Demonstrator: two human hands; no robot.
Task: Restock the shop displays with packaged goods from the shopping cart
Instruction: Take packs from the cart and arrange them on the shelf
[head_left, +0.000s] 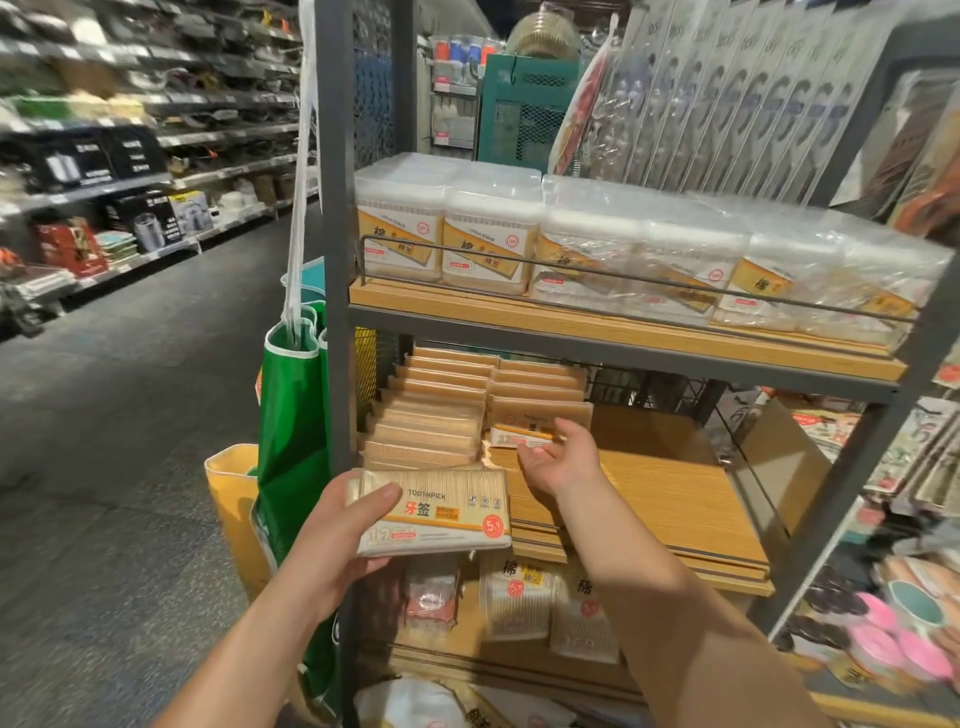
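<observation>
Head view, reading left to right from the grey shelf post (332, 249). Left of the post hangs a glossy green bag (293, 415). Just right of the post's lower part, the left hand (332, 540) grips a flat rectangular toothpick pack (434, 512), thumb curled over its top face; its film wrap is smooth and shiny. Further right, the right hand (563, 460) lies open, palm up, fingertips touching the front pack of the second row (540, 415) on the middle shelf (675, 499), a wood-grain board with bare space to the right.

Risks, as judged: the slick film could let the held pack slide from a one-handed grip; a careless push could topple the upright first row (426, 415) beside the post; packs set loosely on the bare board may fall flat.
</observation>
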